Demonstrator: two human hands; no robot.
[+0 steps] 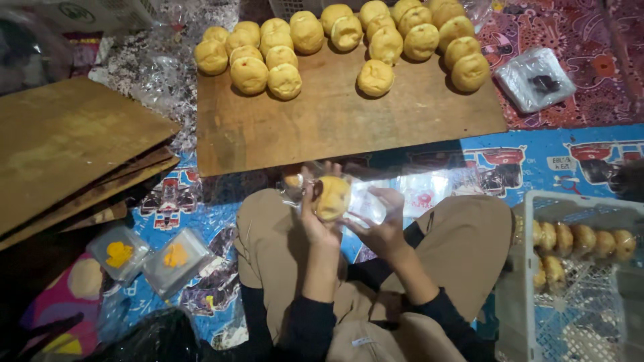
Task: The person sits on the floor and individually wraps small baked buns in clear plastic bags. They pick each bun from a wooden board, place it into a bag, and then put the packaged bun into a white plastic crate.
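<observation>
One bun [332, 198] and one clear bag [365, 201], both hands holding.

The scene is dimly lit from above; the wooden board [335, 114] is brightest, corners are lost in shadow, glare is seen on plastic, edges are softened.

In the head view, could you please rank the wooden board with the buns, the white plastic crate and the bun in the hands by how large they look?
1. Wooden board, largest.
2. White plastic crate, cut off by the frame edge, so its full size is unsure.
3. Bun, held between left hand and right hand, smallest.
</observation>
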